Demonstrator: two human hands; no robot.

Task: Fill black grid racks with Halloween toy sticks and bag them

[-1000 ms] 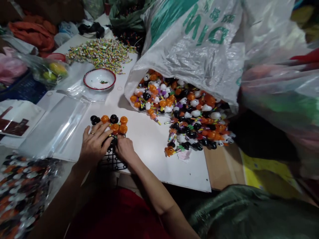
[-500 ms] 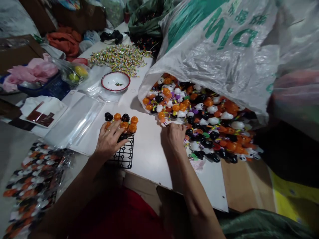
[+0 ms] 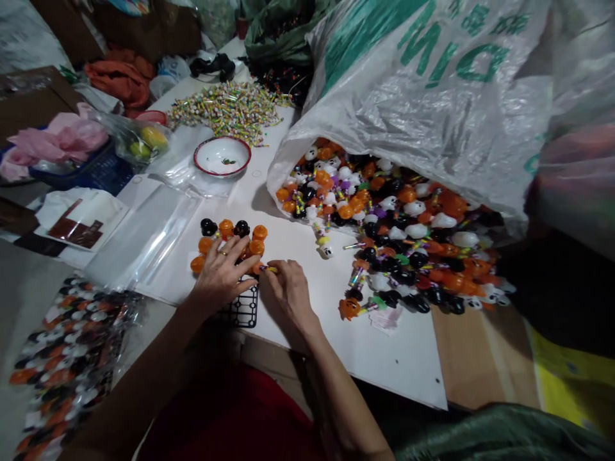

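Observation:
My left hand (image 3: 223, 272) rests with fingers spread over a cluster of orange pumpkin and black heads (image 3: 226, 228) standing on a black plastic grid (image 3: 244, 308). My right hand (image 3: 291, 288) is at the right side of that grid, pinching a short striped stick (image 3: 269, 269) in yellow and purple. Its orange end reaches under the left fingertips, where details are hidden. To the right lies a big heap of similar sticks with pumpkin, ghost and black heads (image 3: 413, 230), spilling from a white woven sack (image 3: 408, 121).
A white bowl with a red rim (image 3: 222, 157) stands behind the grid. Beyond it is a pile of small striped pieces (image 3: 225, 109). Clear plastic bags (image 3: 144, 237) lie to the left. Filled packs (image 3: 62, 358) are at the lower left, and a blue basket (image 3: 86, 169) stands further back.
My right hand has moved left from the heap to the grid with a stick. A ghost-headed stick and an orange-headed one now lie at the heap's near edge. My left hand has shifted slightly right.

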